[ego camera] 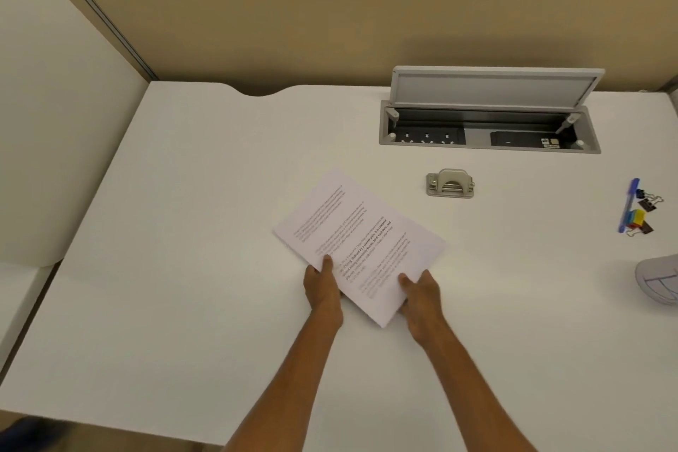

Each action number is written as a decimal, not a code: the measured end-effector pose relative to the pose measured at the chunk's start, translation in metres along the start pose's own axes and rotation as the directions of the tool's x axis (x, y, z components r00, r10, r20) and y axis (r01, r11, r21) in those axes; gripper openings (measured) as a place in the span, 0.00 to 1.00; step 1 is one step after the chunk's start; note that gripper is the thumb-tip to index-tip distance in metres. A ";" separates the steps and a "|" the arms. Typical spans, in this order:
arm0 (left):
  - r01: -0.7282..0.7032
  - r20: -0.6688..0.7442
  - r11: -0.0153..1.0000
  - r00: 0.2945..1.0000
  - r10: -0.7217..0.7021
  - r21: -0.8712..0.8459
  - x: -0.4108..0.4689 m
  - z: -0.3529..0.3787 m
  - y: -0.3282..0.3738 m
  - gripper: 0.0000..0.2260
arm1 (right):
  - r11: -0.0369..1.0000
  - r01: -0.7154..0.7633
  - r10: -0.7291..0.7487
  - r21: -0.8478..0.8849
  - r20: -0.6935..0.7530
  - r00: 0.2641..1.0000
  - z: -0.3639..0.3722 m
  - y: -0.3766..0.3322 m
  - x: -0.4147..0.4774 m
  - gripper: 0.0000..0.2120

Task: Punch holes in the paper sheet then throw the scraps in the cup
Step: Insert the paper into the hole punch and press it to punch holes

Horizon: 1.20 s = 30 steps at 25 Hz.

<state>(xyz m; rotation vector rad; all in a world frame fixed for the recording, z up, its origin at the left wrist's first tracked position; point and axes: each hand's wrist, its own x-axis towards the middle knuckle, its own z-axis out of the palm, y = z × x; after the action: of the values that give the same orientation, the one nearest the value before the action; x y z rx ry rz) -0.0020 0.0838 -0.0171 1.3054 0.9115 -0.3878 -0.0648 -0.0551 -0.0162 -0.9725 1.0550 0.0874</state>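
Centre of frame: a printed paper sheet (361, 242), tilted on a white desk (183, 231), its near edges pinched by the left hand (323, 290) and right hand (422, 295), thumbs on top, other fingers hidden beneath. A metal hole punch (450, 183) sits apart, toward the upper right

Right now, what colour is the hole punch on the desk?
The hole punch is silver-grey metal, clearest in the head view.

paper sheet (357, 242): white, black print | hole punch (450, 183): silver-grey | pen (628, 205): blue | desk (183, 231): white
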 end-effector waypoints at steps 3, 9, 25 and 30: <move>-0.008 0.037 0.997 0.999 0.011 -0.080 0.018 -0.019 0.026 0.14 | 0.975 0.052 -0.057 -0.214 -0.019 0.998 -0.053 -0.025 0.011 0.16; -0.256 0.197 0.830 0.964 0.180 0.495 0.028 -0.028 0.040 0.13 | 0.902 0.050 -0.022 -0.428 0.070 0.997 -0.106 -0.056 0.027 0.15; -0.395 0.222 0.627 0.914 0.339 0.671 0.015 -0.002 0.026 0.22 | 0.738 0.188 -0.357 -0.647 -0.138 0.924 -0.077 -0.042 0.017 0.36; -0.390 0.212 0.641 0.916 0.340 0.661 0.011 0.000 0.022 0.20 | 0.742 0.158 -0.333 -0.651 -0.154 0.930 -0.076 -0.044 0.017 0.35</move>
<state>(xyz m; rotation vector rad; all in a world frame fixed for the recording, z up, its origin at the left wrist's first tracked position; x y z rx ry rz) 0.0205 0.0926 -0.0111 2.1198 0.4031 -0.4697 -0.0872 -0.1417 -0.0115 -1.7791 1.1495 0.0960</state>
